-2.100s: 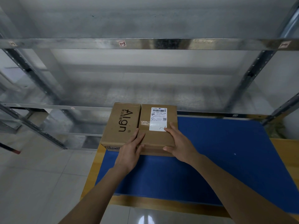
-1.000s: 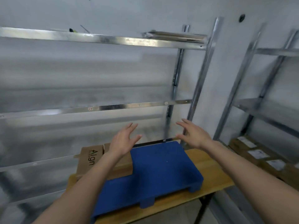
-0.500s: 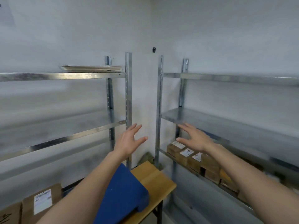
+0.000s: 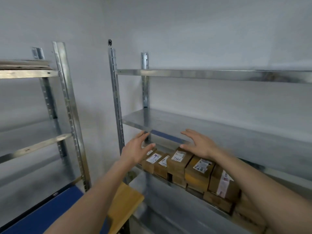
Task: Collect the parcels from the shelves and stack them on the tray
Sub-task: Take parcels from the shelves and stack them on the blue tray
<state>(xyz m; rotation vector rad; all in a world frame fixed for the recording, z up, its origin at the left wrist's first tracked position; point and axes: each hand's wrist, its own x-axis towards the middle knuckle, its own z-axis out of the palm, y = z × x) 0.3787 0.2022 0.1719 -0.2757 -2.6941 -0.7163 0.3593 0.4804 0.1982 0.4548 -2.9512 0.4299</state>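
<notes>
Several brown cardboard parcels (image 4: pixel 179 163) with white labels sit in a row on a low shelf of the right-hand metal rack (image 4: pixel 202 127). My left hand (image 4: pixel 136 149) hovers open just left of the row, fingers spread, holding nothing. My right hand (image 4: pixel 200 144) hovers open above the parcel marked with handwritten digits, not touching it. The blue tray (image 4: pixel 50 210) lies at the lower left on a wooden table (image 4: pixel 125 200); my left forearm covers part of it.
A second metal rack (image 4: pixel 67 115) stands at the left, with flat boards (image 4: pixel 25 64) on its top shelf. The right rack's middle shelf lies just above my hands. A grey wall fills the corner behind both racks.
I have let go of the parcels on the tray and turned right. Both open hands have moved towards the row of parcels on the right rack. The tray has slid to the lower left.
</notes>
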